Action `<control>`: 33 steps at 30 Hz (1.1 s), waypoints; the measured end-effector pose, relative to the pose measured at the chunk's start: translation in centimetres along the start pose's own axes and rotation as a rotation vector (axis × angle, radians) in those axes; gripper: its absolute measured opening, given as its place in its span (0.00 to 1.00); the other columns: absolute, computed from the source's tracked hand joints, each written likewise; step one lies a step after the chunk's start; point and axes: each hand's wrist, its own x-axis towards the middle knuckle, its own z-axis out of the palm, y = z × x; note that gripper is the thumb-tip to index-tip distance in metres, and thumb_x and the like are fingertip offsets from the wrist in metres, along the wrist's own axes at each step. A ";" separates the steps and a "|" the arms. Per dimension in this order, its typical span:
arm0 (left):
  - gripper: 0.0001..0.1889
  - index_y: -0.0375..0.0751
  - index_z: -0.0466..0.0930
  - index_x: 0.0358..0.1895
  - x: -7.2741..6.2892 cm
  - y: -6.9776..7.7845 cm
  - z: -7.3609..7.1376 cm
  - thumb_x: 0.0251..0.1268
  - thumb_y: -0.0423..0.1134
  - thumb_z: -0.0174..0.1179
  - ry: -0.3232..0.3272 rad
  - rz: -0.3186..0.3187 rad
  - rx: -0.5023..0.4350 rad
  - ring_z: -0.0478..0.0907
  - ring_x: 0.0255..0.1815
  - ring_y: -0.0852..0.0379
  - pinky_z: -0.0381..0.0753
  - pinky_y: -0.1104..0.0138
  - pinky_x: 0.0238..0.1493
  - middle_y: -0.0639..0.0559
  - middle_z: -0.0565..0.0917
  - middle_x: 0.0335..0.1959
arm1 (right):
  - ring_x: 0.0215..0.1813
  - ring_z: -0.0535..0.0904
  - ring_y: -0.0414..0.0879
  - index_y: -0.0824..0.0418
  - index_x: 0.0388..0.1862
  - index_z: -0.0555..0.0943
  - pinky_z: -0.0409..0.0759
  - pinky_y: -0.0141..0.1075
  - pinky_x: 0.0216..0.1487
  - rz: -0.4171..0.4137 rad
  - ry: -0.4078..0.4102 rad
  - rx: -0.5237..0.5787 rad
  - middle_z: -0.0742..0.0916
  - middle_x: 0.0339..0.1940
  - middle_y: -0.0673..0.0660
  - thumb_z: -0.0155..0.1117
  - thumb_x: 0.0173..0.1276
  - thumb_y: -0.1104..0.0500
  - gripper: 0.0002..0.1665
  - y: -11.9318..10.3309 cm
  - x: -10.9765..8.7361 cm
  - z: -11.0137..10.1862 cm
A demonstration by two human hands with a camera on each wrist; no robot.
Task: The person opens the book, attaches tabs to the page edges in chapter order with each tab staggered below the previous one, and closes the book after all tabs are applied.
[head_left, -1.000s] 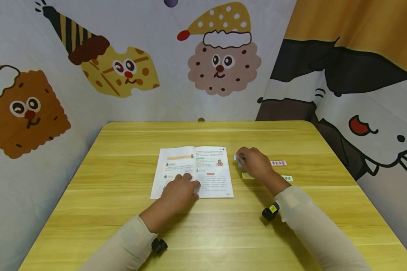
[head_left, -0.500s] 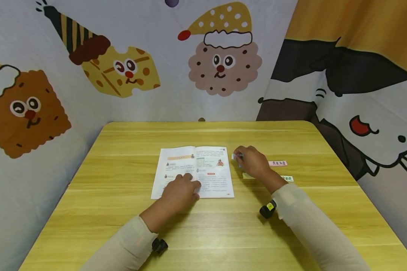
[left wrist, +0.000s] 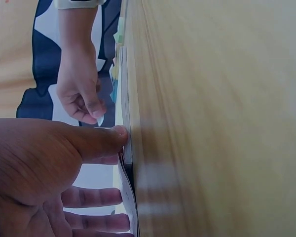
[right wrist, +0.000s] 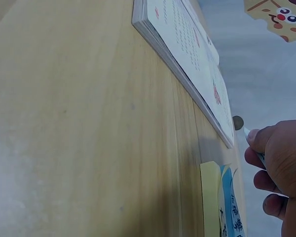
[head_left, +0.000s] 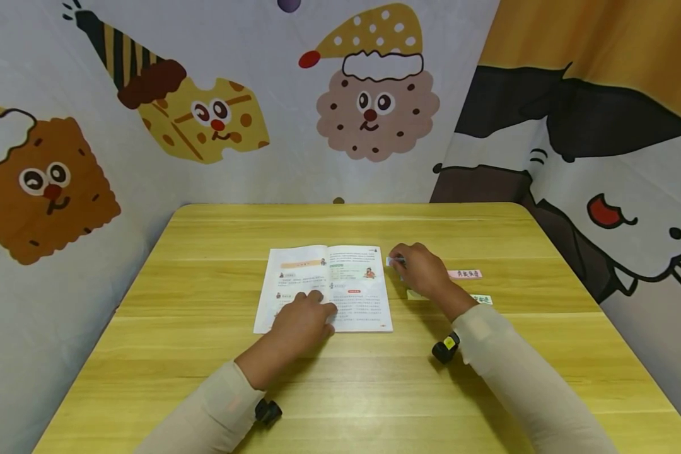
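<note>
An open book (head_left: 360, 309) with printed pages lies on the wooden table. My left hand (head_left: 297, 318) rests on its lower middle, fingers spread over the left page and thumb near the bottom edge. Just off the book's upper right corner, my right hand (head_left: 421, 268) pinches a small light-blue paper slip (head_left: 389, 261) between thumb and fingertips. In the right wrist view the tip of that slip (right wrist: 246, 131) pokes out past the thumb; the hand covers the rest. Below this hand lie a yellow strip (right wrist: 210, 197) and a blue strip (right wrist: 228, 202) with handwriting.
A pink strip (head_left: 466, 274) and a green strip (head_left: 482, 299), both handwritten, lie right of the book, partly covered by my right hand and forearm. A cartoon-printed cloth (head_left: 295, 126) hangs behind the table's far edge.
My right hand has shifted slightly left with the light-blue slip, closer to the book's upper right corner. My left hand stays in place on the pages.
</note>
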 end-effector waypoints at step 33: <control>0.14 0.49 0.87 0.51 0.0 -0.1 0.2 0.65 0.45 0.71 0.019 0.012 -0.001 0.76 0.39 0.43 0.78 0.54 0.28 0.45 0.80 0.46 | 0.49 0.80 0.52 0.56 0.56 0.84 0.81 0.47 0.41 -0.007 -0.004 -0.029 0.85 0.47 0.56 0.65 0.77 0.54 0.14 -0.3 1.5 1.5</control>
